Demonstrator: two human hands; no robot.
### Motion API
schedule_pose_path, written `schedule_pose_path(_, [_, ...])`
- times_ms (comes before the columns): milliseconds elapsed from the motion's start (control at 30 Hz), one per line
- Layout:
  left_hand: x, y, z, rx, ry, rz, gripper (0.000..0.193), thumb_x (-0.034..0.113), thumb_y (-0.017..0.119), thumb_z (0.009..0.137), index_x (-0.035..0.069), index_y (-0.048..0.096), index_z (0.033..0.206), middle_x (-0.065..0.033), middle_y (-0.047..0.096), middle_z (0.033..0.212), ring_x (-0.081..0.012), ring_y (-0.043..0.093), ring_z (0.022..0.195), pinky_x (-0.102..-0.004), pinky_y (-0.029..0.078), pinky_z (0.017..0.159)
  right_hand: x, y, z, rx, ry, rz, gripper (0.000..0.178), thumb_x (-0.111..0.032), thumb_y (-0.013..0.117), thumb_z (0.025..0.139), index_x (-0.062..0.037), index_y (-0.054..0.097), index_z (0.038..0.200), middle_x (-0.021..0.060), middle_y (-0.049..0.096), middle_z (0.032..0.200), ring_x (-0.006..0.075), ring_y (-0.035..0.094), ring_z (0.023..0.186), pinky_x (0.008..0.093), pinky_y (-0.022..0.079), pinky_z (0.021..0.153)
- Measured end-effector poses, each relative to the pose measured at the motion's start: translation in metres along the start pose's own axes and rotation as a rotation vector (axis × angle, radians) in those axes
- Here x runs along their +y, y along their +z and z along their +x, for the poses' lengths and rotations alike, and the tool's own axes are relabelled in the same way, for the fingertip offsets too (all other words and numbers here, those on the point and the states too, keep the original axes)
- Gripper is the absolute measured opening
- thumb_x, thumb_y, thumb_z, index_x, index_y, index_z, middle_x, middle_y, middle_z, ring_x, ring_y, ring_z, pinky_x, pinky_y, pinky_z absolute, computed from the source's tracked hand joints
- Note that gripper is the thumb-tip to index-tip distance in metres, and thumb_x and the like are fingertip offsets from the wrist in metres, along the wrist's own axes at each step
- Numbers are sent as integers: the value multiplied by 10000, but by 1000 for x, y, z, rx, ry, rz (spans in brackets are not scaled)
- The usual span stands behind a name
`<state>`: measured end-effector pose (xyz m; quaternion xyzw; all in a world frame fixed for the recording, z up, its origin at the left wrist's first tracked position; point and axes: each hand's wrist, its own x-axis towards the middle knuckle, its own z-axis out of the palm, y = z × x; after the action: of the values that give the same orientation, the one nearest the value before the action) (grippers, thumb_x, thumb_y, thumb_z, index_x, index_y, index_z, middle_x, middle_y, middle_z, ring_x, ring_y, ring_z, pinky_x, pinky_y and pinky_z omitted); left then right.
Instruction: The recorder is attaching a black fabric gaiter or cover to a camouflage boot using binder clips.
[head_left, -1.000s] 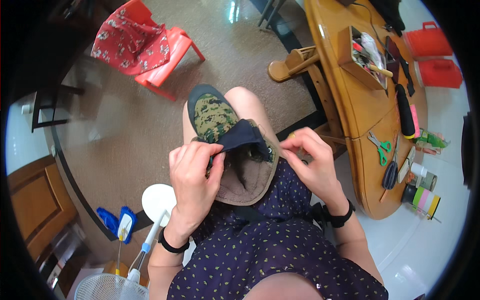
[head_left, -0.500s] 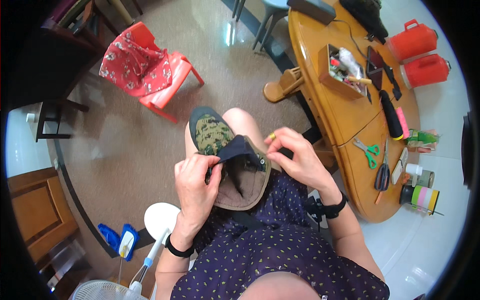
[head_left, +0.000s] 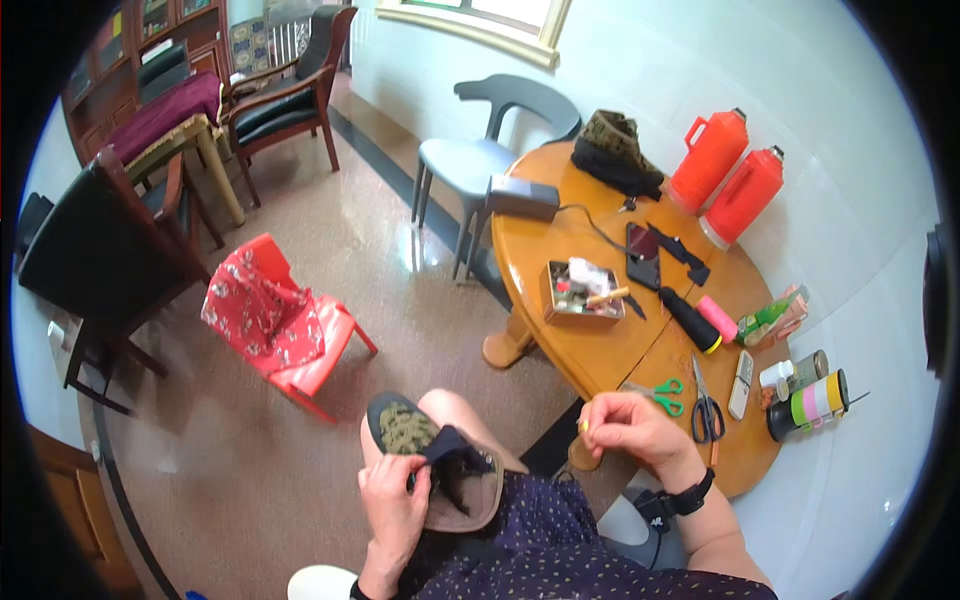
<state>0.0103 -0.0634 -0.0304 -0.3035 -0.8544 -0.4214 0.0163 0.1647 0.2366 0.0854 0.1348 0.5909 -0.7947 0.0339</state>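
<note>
A camouflage shoe (head_left: 407, 428) with a dark toe rests on my lap, its wide, brownish-lined opening facing me. My left hand (head_left: 393, 500) is closed on dark cloth (head_left: 447, 443) at the edge of that opening. Raised away to the right, my right hand (head_left: 635, 432) is beside the round table's near edge, thumb and fingers pinched together. Something small and yellow shows at its fingers; whatever the pinch holds is too small to make out. Just beyond this hand lie green-handled scissors (head_left: 668, 397), partly hidden by it, and dark-handled scissors (head_left: 707, 415).
The wooden table (head_left: 610, 365) also bears a box of sewing odds and ends (head_left: 583, 312), thread cones (head_left: 690, 318), a phone (head_left: 643, 255), a second camouflage shoe (head_left: 615, 150) and red flasks (head_left: 745, 195). A red chair with cloth (head_left: 270, 320) stands left; a grey chair (head_left: 470, 165) stands behind.
My right hand has moved from the shoe's opening out to the right, toward the table. My left hand keeps its hold on the cloth. The view has tilted up, showing more of the room.
</note>
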Motion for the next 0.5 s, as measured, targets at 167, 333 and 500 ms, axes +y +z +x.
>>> schedule_pose_path(167, [-5,4,7,35,31,8,89,82,770,876,72,713,943,-76,702,898,-290,676,881,-418,453,824,-13,6,7,228,-73,-273,107,-112,724,985,-38,660,942,14,689,928,82,645,846,246,530,767])
schedule_pose_path(333, [0,7,13,34,0,-55,133,36,796,857,49,718,964,-78,707,882,-265,681,831,-375,478,821,27,27,39,170,-57,-608,102,-89,709,967,-11,697,1031,40,702,996,98,652,878,249,521,774])
schedule_pose_path(500, [0,0,3,25,-22,-3,137,30,796,859,52,726,974,-83,710,890,-267,676,835,-374,482,804,78,32,90,23,-66,-734,282,-78,728,900,-41,699,1178,88,711,1102,172,670,905,301,542,800])
